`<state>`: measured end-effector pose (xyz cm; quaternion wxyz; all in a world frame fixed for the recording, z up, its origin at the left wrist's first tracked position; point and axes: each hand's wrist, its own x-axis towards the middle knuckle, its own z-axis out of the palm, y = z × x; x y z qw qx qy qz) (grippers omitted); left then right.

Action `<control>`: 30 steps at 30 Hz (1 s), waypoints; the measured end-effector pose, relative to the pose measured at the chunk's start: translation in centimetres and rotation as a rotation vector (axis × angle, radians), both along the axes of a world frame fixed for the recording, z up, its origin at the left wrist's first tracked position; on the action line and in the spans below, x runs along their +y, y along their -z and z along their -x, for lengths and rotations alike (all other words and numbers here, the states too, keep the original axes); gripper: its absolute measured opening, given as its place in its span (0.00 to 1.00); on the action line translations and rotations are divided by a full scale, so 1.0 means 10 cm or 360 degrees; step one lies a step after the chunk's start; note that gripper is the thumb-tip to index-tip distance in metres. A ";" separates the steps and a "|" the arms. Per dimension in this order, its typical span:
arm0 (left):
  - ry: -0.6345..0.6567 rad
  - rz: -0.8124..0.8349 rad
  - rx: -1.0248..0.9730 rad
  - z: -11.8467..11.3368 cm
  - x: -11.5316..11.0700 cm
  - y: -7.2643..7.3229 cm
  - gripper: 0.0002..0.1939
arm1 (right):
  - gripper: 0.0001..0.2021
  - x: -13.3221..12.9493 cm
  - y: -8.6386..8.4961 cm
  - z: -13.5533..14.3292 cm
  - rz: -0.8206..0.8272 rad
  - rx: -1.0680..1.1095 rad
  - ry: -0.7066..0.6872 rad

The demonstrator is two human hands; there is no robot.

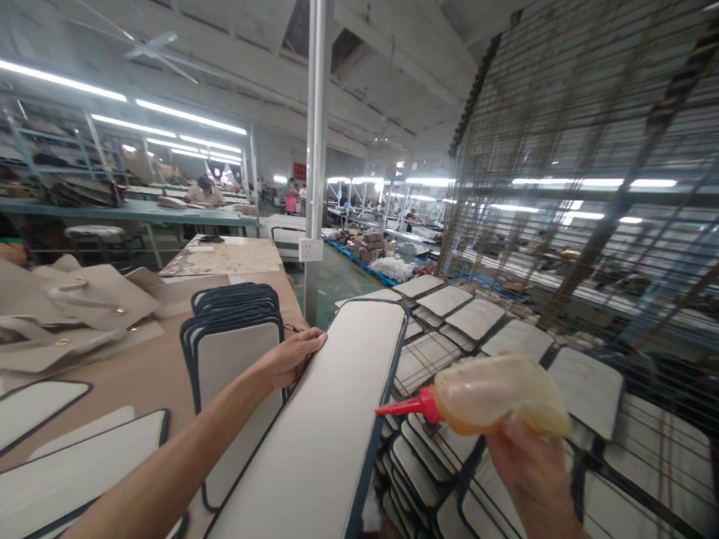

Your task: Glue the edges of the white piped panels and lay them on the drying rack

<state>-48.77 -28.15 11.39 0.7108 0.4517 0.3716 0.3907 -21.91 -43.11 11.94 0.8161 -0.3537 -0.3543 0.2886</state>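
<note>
My left hand (295,358) pinches the left edge of a long cream panel (326,419) with dark blue edging and rounded corners, holding it tilted in front of me. In my right hand (528,464) is a squeeze bottle (499,393) of yellowish liquid, lying on its side with its red nozzle (401,406) pointing left. The nozzle tip is at the panel's right edge; whether it touches I cannot tell. Beside my left hand stands a stack of similar panels (239,359), dark-edged and leaning together on the table.
Beige bag pieces with handles (95,299) lie on the brown-covered table (168,329) at left, near more flat panels (84,471). On the right, a wire rack (427,359) carries many panels, with raised wire shelves (539,150) above. A metal post (314,150) rises behind the table.
</note>
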 end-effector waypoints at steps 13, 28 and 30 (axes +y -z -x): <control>-0.0019 0.0053 0.0049 0.11 0.08 -0.04 0.08 | 0.33 -0.08 0.08 0.10 0.0012 -0.0078 -0.0247; -0.0095 0.0029 -0.0044 0.10 0.16 0.01 0.08 | 0.31 -0.02 -0.01 0.20 0.0073 -0.0020 -0.0126; -0.0105 0.0026 -0.0059 0.10 0.17 0.01 0.09 | 0.30 -0.04 0.01 0.21 0.0107 -0.0039 -0.0136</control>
